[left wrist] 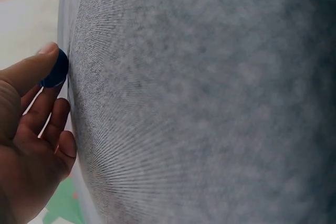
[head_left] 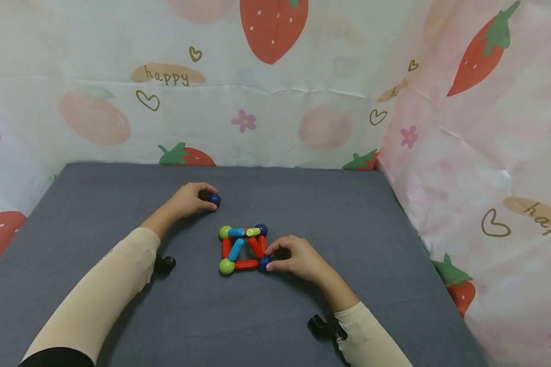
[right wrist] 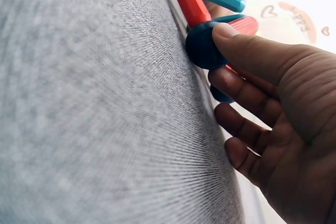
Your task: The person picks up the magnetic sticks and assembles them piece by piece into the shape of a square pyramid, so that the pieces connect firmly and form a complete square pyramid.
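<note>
Between thumb and fingers, my left hand (head_left: pixel 190 199) pinches a loose dark blue ball (head_left: pixel 215 199) near the back of the table; the left wrist view shows that same ball (left wrist: pixel 56 70) at the fingertips. My right hand (head_left: pixel 301 257) pinches the dark blue corner ball (head_left: pixel 264 263) of a toy frame made of rods and balls. Red rods (head_left: pixel 246 264) join two green balls (head_left: pixel 227 266) and two blue ones into a square. Blue rods (head_left: pixel 236 249), a yellow-green rod (head_left: pixel 253 232) and another red rod (head_left: pixel 256 247) rise from the corners, their upper ends apart.
A grey cloth covers the table (head_left: pixel 275 316). Behind it and on the right hang curtains (head_left: pixel 266 92) printed with strawberries. Small black cameras (head_left: pixel 164 265) are strapped at both wrists.
</note>
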The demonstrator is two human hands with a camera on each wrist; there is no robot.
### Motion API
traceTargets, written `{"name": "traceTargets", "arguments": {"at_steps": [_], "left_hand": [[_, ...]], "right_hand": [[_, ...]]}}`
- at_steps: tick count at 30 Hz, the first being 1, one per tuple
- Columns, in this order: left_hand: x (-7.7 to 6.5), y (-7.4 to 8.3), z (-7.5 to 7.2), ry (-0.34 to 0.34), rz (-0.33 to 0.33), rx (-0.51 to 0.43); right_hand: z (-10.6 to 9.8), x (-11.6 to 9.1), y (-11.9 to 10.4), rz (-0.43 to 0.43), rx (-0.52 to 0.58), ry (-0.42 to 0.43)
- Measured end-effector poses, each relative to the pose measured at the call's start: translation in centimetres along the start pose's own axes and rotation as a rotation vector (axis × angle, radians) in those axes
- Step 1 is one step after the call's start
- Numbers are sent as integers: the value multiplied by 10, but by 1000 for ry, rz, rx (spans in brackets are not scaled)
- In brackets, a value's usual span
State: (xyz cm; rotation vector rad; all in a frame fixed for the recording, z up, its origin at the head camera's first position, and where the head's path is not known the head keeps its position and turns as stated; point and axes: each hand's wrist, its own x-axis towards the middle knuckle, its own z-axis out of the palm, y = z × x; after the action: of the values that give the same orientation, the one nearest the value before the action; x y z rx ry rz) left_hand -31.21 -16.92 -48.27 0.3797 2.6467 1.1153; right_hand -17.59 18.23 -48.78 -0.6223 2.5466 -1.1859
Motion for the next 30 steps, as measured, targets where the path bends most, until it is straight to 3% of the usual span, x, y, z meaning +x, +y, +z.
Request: {"name": "traceTargets", "arguments": {"at_steps": [11, 30], "left_hand": [[-4, 5, -4, 35, 3, 12], [-39, 58, -12, 27, 122, -51]], "right_hand": [[0, 0, 0, 0, 11, -2], [1, 0, 0, 0, 12, 2]]}}
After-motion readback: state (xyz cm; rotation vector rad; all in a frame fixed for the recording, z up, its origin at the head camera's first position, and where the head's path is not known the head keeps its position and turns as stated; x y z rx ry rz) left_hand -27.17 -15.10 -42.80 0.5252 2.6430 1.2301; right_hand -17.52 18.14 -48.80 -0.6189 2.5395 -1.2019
